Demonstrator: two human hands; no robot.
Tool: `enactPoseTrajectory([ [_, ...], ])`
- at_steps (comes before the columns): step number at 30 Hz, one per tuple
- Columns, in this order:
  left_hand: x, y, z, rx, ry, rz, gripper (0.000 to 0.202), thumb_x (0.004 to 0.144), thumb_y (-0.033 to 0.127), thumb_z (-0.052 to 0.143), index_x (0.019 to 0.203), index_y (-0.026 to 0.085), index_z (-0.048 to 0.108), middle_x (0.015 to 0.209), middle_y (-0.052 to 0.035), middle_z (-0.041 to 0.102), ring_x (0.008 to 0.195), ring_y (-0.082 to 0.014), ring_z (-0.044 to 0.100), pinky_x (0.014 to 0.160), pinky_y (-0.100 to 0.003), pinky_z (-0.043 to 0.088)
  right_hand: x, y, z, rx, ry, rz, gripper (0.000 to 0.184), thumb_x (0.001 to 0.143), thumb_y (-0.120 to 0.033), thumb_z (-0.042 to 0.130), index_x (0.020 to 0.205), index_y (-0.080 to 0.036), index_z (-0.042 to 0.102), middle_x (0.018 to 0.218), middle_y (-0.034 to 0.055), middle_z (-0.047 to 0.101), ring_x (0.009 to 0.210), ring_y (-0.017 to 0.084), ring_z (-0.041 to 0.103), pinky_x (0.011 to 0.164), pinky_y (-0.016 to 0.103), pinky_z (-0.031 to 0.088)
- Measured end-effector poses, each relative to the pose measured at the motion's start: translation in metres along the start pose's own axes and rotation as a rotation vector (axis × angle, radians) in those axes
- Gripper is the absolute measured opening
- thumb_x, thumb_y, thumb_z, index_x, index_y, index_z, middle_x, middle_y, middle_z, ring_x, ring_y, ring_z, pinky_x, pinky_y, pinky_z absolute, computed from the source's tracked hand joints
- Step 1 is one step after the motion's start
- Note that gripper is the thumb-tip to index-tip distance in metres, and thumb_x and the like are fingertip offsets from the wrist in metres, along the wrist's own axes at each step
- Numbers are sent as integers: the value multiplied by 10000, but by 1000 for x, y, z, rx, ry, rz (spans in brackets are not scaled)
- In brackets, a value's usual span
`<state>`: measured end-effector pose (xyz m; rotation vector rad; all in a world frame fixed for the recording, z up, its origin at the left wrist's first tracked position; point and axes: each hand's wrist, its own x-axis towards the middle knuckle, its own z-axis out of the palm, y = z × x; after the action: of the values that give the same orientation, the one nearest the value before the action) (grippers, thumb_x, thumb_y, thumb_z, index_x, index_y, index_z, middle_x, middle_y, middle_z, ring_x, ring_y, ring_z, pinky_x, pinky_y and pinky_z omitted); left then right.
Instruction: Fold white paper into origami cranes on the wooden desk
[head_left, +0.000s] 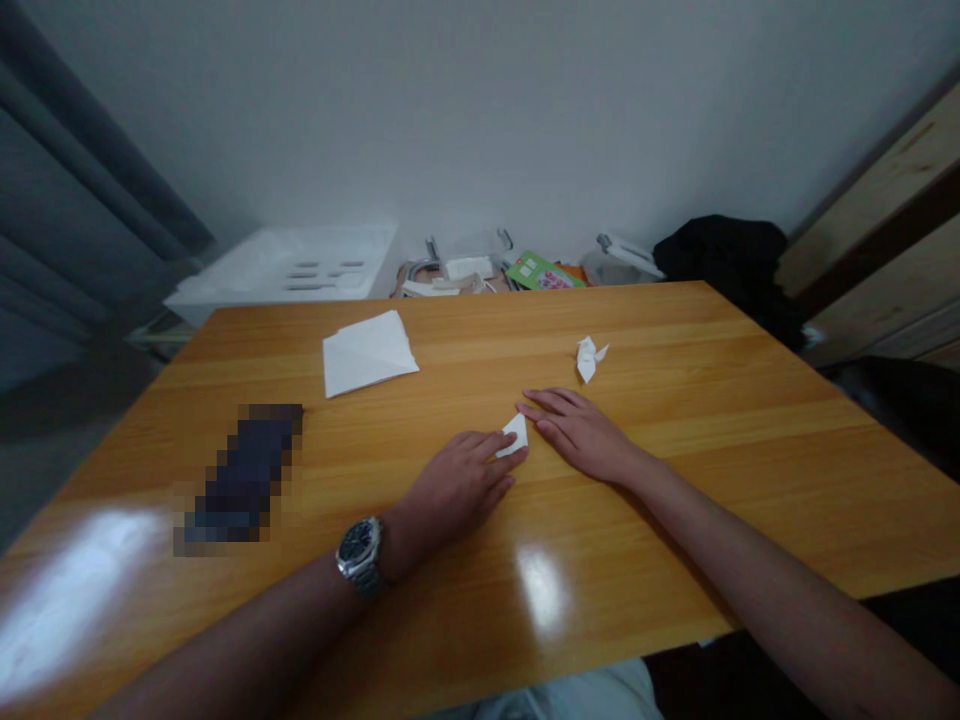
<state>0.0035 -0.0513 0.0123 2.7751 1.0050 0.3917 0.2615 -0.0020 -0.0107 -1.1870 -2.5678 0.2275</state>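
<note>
My left hand, a metal wristwatch on its wrist, rests on the wooden table with its fingers stretched out. Its fingertips press a small folded piece of white paper against the tabletop. Beside the paper's upper right edge lies my right hand, its fingers extended on the table. The right fingertips are at the paper's top corner; whether they touch it I cannot tell. Beyond the right hand sits a small white origami figure with pointed ends.
White paper sheets lie at the table's back left. A pixelated dark object is on the left. Past the far edge are a white plastic tray, a green booklet and black cloth, against a wall.
</note>
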Motion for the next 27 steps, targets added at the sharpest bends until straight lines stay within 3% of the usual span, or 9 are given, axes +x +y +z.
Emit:
enactPoseTrajectory([
  [8,-1,-7,2,-25,18,11,367,1008,299,500,1356,240,601,1422,-78,589,1253,-258,565,1090,-453,446,0,-3,-5,47,40,-33,459,1079,-329,320,1502,-245,477,1545,80,489,1391,236,464,1174,503,365],
  [12,0,-12,1,-1,29,27,333,1014,308,496,1310,230,627,1425,-86,591,1299,-247,551,1139,-467,403,-2,-5,-9,49,-6,-94,412,1067,-341,373,1435,-312,558,1542,39,497,1406,257,444,1140,524,389],
  [16,0,-18,-1,64,62,-6,296,1013,307,500,1241,216,665,1443,-95,582,1352,-260,519,1184,-511,341,-4,-4,-8,52,8,-95,396,1057,-341,415,1415,-306,579,1524,52,518,1402,264,447,1131,530,396],
  [27,0,-27,2,41,91,-57,313,1012,329,509,1250,185,654,1396,-108,619,1279,-240,581,1153,-471,402,-1,-9,-9,75,64,-154,352,1026,-343,501,1334,-261,651,1405,92,626,1308,259,548,1094,506,440],
])
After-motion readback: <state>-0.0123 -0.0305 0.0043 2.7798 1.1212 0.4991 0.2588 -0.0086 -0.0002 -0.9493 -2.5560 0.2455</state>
